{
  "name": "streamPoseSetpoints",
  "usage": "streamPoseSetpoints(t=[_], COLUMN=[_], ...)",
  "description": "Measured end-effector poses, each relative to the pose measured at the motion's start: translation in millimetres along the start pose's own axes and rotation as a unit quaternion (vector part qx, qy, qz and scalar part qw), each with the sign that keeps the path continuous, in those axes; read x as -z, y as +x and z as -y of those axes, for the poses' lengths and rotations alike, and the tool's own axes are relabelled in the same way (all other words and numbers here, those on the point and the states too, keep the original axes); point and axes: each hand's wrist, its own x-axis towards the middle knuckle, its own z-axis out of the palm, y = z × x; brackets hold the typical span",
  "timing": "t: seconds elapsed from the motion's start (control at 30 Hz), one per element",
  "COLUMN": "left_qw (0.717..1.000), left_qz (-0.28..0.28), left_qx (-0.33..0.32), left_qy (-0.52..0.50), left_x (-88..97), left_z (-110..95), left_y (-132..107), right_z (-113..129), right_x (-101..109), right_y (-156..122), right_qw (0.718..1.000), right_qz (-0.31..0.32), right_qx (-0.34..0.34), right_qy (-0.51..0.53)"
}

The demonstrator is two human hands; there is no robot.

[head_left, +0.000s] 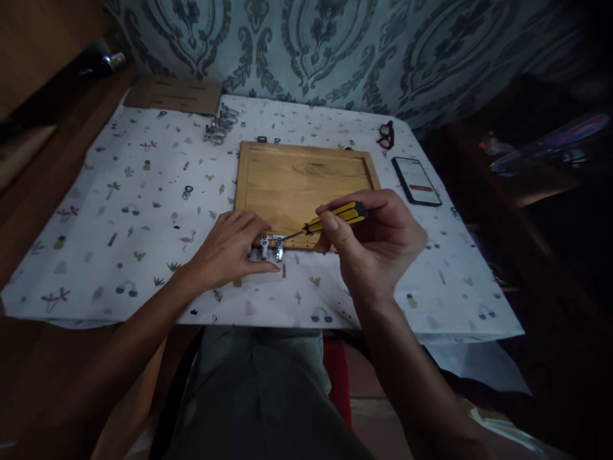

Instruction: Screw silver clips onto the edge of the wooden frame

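A framed wooden board (282, 182) lies flat on the table. At its near edge sit small shiny metal fittings (279, 248), looking like hooks or clasps. My left hand (230, 243) rests over the board's near left corner, fingers stretched onto the wood. Its thumb points right, just below the fittings, partly hiding them. Between the thumb and fingers of my right hand (373, 236) is a yellow and black screwdriver (335, 217). The shaft slants down to the left, its tip at the right-hand fitting; whether a screw is there is too small to see.
The table has a white patterned cloth (119, 211). More metal fittings (221, 124) are piled at the back left beside a piece of cardboard (175, 96). A phone (416, 181) and folded glasses (385, 135) lie right of the board. A patterned wall (316, 51) stands behind.
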Motion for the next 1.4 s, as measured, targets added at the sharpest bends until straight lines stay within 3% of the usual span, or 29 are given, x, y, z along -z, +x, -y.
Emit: streamPoseSetpoints(t=[0.23, 0.43, 0.7, 1.4], left_qw=[1.000, 1.000, 1.000, 0.999], left_qz=[-0.011, 0.004, -0.016, -0.006], left_qx=[0.026, 0.025, 0.013, 0.011], left_qy=[0.006, 0.011, 0.017, 0.031], left_x=[-0.2, -2.5, -6.1, -7.0], left_z=[7, 5, 6, 7], left_y=[-7, -5, -5, -5], right_z=[-1, -7, -17, -20], right_x=[-9, -12, -15, -16], right_y=[0, 2, 4, 3], right_qw=[1.000, 0.999, 0.999, 0.996], right_qz=[0.023, 0.032, 0.044, 0.074], right_qx=[-0.006, 0.004, 0.009, -0.002], right_qy=[-0.005, -0.010, -0.012, -0.048])
